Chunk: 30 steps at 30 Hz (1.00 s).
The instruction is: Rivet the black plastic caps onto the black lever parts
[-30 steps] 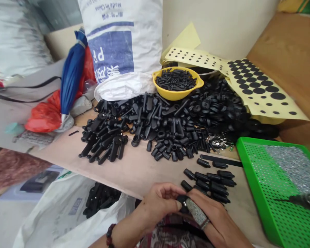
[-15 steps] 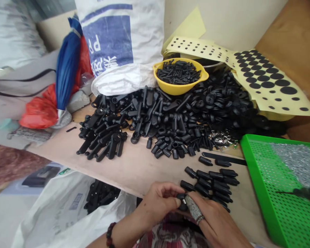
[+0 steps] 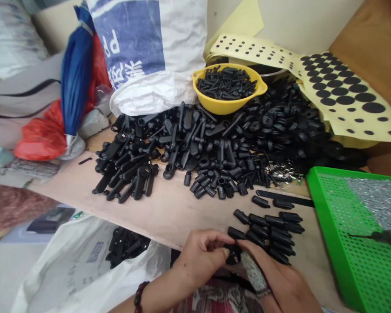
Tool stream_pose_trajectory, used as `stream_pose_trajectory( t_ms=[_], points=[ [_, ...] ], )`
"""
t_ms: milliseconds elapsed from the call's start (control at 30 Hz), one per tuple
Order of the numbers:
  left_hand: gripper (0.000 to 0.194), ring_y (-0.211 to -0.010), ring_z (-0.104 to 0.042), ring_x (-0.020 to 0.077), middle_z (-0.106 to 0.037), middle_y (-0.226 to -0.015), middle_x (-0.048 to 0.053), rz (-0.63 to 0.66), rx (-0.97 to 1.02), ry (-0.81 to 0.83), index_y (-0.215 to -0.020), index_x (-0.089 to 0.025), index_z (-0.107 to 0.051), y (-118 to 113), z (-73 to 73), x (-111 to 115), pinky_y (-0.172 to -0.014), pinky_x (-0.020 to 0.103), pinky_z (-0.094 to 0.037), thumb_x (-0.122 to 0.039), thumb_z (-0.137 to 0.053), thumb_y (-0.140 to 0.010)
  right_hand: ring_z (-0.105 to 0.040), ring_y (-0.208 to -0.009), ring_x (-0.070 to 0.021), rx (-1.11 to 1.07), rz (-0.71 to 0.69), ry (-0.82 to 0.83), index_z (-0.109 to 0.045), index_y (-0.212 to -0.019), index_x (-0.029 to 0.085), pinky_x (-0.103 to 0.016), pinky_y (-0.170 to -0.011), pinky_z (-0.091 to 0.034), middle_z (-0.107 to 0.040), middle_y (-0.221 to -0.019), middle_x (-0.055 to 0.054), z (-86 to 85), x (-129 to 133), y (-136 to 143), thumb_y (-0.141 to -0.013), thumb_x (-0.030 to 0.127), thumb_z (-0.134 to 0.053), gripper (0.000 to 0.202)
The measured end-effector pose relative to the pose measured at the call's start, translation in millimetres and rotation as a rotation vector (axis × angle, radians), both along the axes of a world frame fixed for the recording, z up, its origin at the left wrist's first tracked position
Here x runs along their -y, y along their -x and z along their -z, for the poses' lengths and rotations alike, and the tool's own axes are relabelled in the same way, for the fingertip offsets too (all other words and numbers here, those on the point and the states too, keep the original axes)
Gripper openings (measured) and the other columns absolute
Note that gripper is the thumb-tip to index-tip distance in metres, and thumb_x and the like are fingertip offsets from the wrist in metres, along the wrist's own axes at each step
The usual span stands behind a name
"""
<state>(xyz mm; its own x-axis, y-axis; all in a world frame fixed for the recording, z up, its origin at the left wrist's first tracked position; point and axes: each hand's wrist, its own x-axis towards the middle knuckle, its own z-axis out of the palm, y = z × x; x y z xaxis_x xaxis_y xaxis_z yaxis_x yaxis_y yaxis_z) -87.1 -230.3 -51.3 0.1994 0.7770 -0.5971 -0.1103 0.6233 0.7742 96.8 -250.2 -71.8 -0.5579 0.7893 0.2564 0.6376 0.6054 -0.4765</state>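
Note:
My left hand (image 3: 200,256) pinches a small black plastic part (image 3: 233,254) between thumb and fingers, low over the table's front edge. My right hand (image 3: 280,276) is closed against the same part from the right; its fingertips are partly hidden. One of its fingers wears a grey patterned wrap (image 3: 253,273). Just beyond the hands lie several black ribbed plastic handles (image 3: 257,230), side by side on the table. Farther back, a heap of black plastic crank arms (image 3: 189,139) spreads out, with short black sleeves (image 3: 211,184) in front.
A yellow bowl (image 3: 228,108) of black screws stands on the heap. Small metal clips (image 3: 282,171) lie near a green tray (image 3: 326,230) holding shiny metal pieces and a screwdriver tip (image 3: 365,236). Sticker sheets (image 3: 374,126), a white sack (image 3: 182,39) and a blue umbrella (image 3: 74,78) stand behind.
My right hand has shifted slightly right and down, its wrapped finger turning away from the part. The left hand still pinches the black part. The camera view has shifted a little.

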Motion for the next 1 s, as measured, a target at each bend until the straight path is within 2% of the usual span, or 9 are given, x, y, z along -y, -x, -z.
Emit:
stream_pose_trajectory(
  t_ms=[133,233,333,433,567,700,767,900,1000],
  points=[
    [0.021,-0.055,-0.047,0.0098,-0.059,-0.061,-0.001,0.051,-0.184,-0.220,-0.078,-0.015,-0.075,-5.1,-9.9,-3.5,-0.052,0.021,-0.035,-0.009,-0.061,-0.063,-0.064,-0.051,-0.0185,0.101,0.009,-0.272,-0.046,-0.101,0.014,-0.024,-0.041,-0.047,-0.067,-0.076,-0.010,-16.8,-8.0,4.9,-0.051,0.010,-0.038,0.051],
    [0.024,-0.056,-0.047,0.0102,-0.059,-0.063,0.000,0.105,-0.250,-0.325,-0.079,-0.016,-0.076,-9.0,-13.5,-6.1,-0.053,0.020,-0.036,-0.008,-0.057,-0.066,-0.059,-0.044,-0.0185,0.166,0.056,-0.316,-0.042,-0.087,0.021,-0.025,-0.037,-0.042,-0.058,-0.062,-0.002,-22.0,-13.2,11.3,-0.046,0.009,-0.037,0.043],
    [0.022,-0.060,-0.051,0.0115,-0.060,-0.068,0.002,0.139,-0.239,-0.371,-0.082,-0.016,-0.076,-10.4,-17.5,-8.9,-0.057,0.021,-0.039,-0.014,-0.057,-0.071,-0.060,-0.046,-0.0178,0.114,0.050,-0.311,-0.041,-0.089,0.021,-0.024,-0.039,-0.042,-0.059,-0.063,-0.001,-20.7,-14.7,7.0,-0.051,0.006,-0.037,0.041],
    [0.022,-0.064,-0.055,0.0126,-0.061,-0.079,0.004,0.132,-0.106,-0.357,-0.091,-0.015,-0.073,-9.1,-24.0,-12.4,-0.060,0.023,-0.043,-0.025,-0.062,-0.074,-0.060,-0.048,-0.0161,-0.077,0.088,-0.144,-0.041,-0.098,0.021,-0.023,-0.043,-0.042,-0.060,-0.064,0.000,-18.4,-11.3,-4.0,-0.066,0.005,-0.036,0.036],
    [0.030,-0.064,-0.057,0.0136,-0.061,-0.078,0.004,0.126,0.054,-0.267,-0.098,-0.015,-0.069,-5.0,-25.3,-16.7,-0.063,0.025,-0.045,-0.037,-0.064,-0.077,-0.055,-0.050,-0.0144,-0.375,0.279,0.295,-0.045,-0.092,0.025,-0.023,-0.049,-0.041,-0.057,-0.060,0.004,-15.4,-4.8,-11.0,-0.084,0.015,-0.033,0.018],
    [0.023,-0.074,-0.057,0.0159,-0.061,-0.083,0.006,0.186,-0.211,-0.496,-0.097,-0.016,-0.070,-0.1,-20.5,-18.6,-0.065,0.024,-0.044,-0.027,-0.064,-0.078,-0.050,-0.046,-0.0141,-0.520,0.395,0.721,-0.046,-0.082,0.025,-0.023,-0.049,-0.039,-0.048,-0.048,0.005,-3.7,-5.6,-10.5,-0.091,0.035,-0.031,0.020],
    [0.025,-0.079,-0.057,0.0171,-0.062,-0.087,0.007,0.268,-0.329,-0.627,-0.102,-0.016,-0.070,0.8,-22.8,-18.9,-0.069,0.024,-0.044,-0.024,-0.065,-0.079,-0.049,-0.043,-0.0138,-0.582,0.376,0.877,-0.046,-0.080,0.025,-0.023,-0.048,-0.038,-0.047,-0.045,0.006,2.8,-8.2,-11.1,-0.090,0.042,-0.031,0.025],
    [0.031,-0.089,-0.060,0.0200,-0.067,-0.097,0.011,0.370,-0.353,-0.729,-0.111,-0.015,-0.068,-4.0,-33.0,-19.6,-0.080,0.026,-0.045,-0.028,-0.063,-0.083,-0.045,-0.045,-0.0117,-0.659,0.376,0.900,-0.047,-0.081,0.025,-0.021,-0.046,-0.035,-0.047,-0.053,0.006,3.2,-10.7,-9.6,-0.086,0.044,-0.040,0.021],
    [0.027,-0.079,-0.061,0.0182,-0.068,-0.087,0.009,0.368,-0.393,-0.701,-0.106,-0.016,-0.071,-11.6,-34.5,-20.1,-0.073,0.024,-0.045,-0.028,-0.059,-0.086,-0.043,-0.049,-0.0109,-0.735,0.434,0.865,-0.051,-0.086,0.024,-0.021,-0.047,-0.034,-0.047,-0.057,0.006,-5.7,-9.7,-2.9,-0.086,0.048,-0.044,0.024]
  ],
)
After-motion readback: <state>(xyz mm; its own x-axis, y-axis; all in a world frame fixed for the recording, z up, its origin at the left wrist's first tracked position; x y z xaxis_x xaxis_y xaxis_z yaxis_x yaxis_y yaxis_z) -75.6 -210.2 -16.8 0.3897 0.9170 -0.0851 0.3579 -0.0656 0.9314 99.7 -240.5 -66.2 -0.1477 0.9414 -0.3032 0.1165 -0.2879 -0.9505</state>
